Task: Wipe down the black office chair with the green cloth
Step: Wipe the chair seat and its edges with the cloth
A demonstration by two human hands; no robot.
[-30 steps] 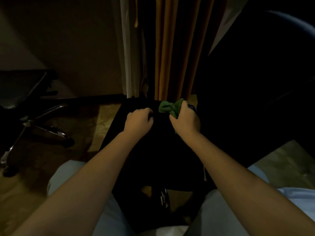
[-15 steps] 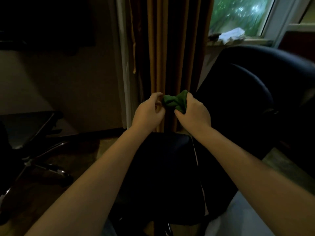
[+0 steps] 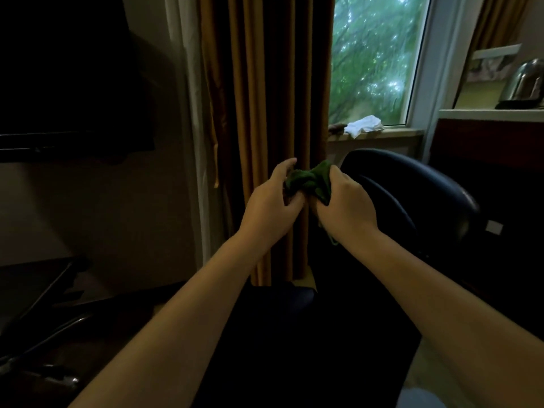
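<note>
Now raised off the black office chair, the left hand and right hand both pinch the bunched green cloth, probably regathering it.

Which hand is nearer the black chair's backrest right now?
Right. The right hand holds the green cloth right beside the left edge of the backrest; the left hand holds the cloth's other end, further left, in front of the curtain.

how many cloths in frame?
2. Green cloth bunched between left hand and right hand, in front of the curtain. White cloth lies on the windowsill. The dark corners could hide more.
</note>
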